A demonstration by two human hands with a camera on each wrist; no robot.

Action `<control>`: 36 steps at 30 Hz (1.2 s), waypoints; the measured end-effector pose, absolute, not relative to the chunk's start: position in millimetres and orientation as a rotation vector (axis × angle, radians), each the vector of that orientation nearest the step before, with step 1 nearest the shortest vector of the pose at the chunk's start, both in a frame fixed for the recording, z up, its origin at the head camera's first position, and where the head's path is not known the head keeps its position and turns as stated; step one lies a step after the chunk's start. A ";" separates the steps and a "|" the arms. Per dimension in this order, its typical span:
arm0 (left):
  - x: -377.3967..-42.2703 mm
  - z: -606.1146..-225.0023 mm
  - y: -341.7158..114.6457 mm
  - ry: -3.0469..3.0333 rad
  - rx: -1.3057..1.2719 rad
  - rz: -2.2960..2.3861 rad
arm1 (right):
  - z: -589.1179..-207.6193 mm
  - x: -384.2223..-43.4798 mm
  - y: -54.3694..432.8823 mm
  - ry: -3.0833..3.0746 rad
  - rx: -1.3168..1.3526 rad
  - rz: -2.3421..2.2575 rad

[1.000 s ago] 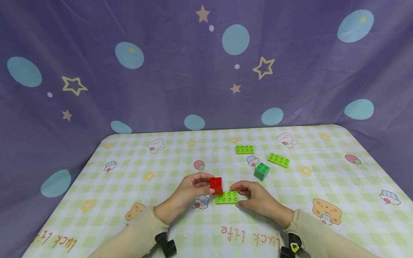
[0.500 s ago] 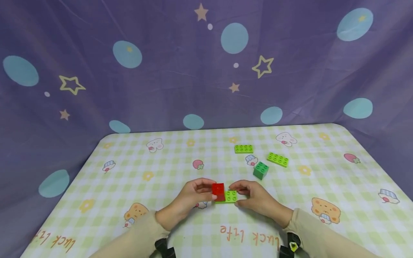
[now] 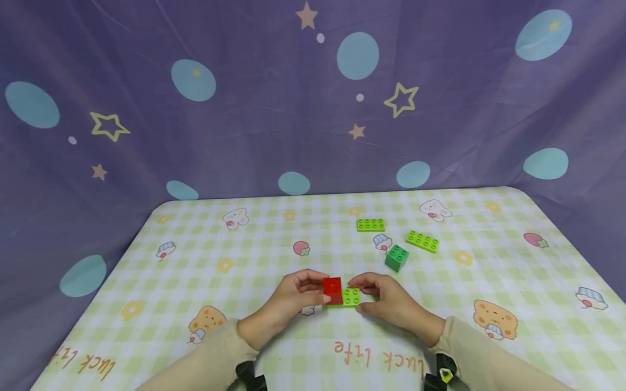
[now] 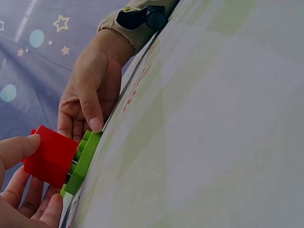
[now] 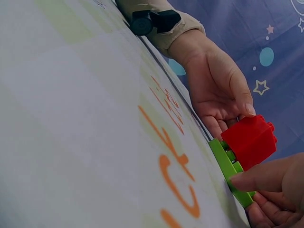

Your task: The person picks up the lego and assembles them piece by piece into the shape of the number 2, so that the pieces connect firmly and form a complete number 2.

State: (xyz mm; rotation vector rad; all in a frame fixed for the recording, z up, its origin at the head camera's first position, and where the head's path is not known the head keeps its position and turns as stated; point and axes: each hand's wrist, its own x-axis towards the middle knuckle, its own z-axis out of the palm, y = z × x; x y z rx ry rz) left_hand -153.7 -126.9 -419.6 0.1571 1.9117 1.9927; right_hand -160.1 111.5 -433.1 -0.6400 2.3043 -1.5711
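Observation:
Between thumb and fingers, my left hand [image 3: 288, 298] pinches a square red toy brick [image 3: 332, 291], studs up, over the left half of a light green brick [image 3: 351, 297]. In the left wrist view, the red brick [image 4: 51, 156] leans a little and green studs show at its underside, so I cannot tell if it is pressed fully home. My right hand [image 3: 391, 301] pinches the light green brick's right end, thumb on the near side and fingers on the far side. The right wrist view shows that thumb against the green brick [image 5: 224, 161], which lies on the tablecloth.
Beyond my right hand stands a dark green square brick [image 3: 396, 258]. Two more light green bricks lie farther back, one [image 3: 370, 225] near the middle and another [image 3: 423, 241] turned at an angle. A purple curtain [image 3: 254, 136] hangs behind the checked tablecloth [image 3: 195, 271].
My left hand has brought the red brick toward me and slightly right, down over the light green brick's left half. My right hand has kept its place at the other end.

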 end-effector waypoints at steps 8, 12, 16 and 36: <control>-153.7 -422.2 -127.8 1.941 0.239 1.976 | -435.2 -160.0 110.0 2.332 -0.648 -1.548; -154.4 -423.2 -126.9 1.972 0.295 1.959 | -434.6 -159.9 110.5 2.347 -0.647 -1.541; -154.5 -422.3 -126.1 1.995 0.335 1.954 | -434.0 -160.7 110.7 2.363 -0.648 -1.536; -155.6 -424.3 -128.7 2.048 0.459 1.918 | -433.7 -160.6 111.5 2.347 -0.674 -1.546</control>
